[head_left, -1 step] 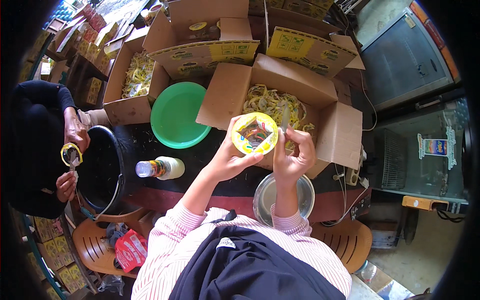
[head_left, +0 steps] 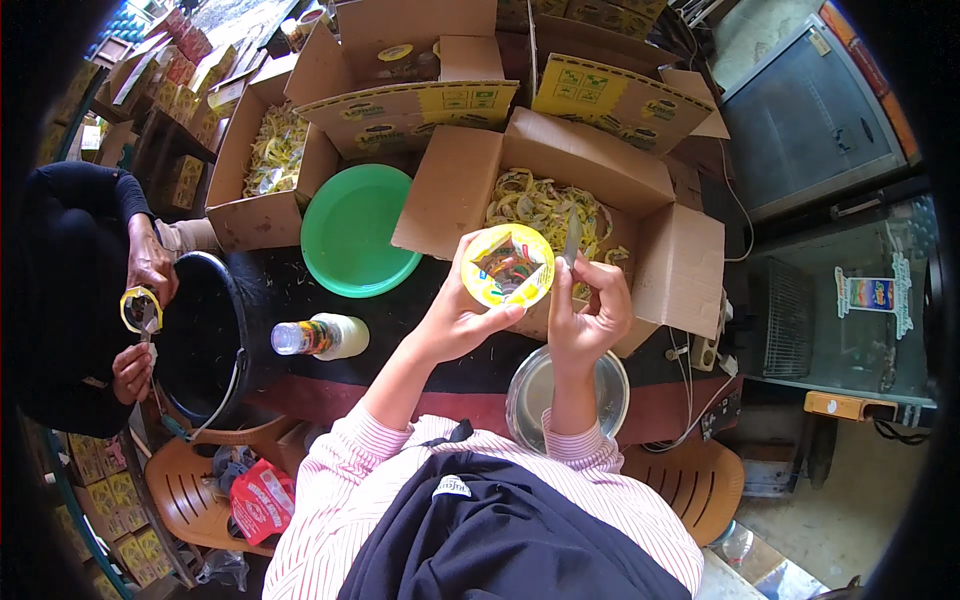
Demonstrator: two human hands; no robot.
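My left hand [head_left: 462, 318] grips a plastic cup [head_left: 508, 268] from its left side, thumb below the rim. Its yellow film lid is slit, leaving a diamond-shaped gap in the middle. My right hand [head_left: 594, 315] pinches a small knife [head_left: 573, 235] with the blade pointing up, just right of the cup and apart from it. Behind both hands stands an open cardboard box [head_left: 683, 262] holding a heap of yellow strips [head_left: 535, 200]. A round translucent tub [head_left: 533, 395] lies partly hidden under my right forearm.
At left, a person's hands [head_left: 150, 265] hold another yellow-rimmed cup [head_left: 130, 310] and a blade, beside a black bucket [head_left: 240, 320]. A green basin [head_left: 350, 235] and a stack of cups [head_left: 345, 336] stand left of my hands. More open boxes [head_left: 410, 110] line the back.
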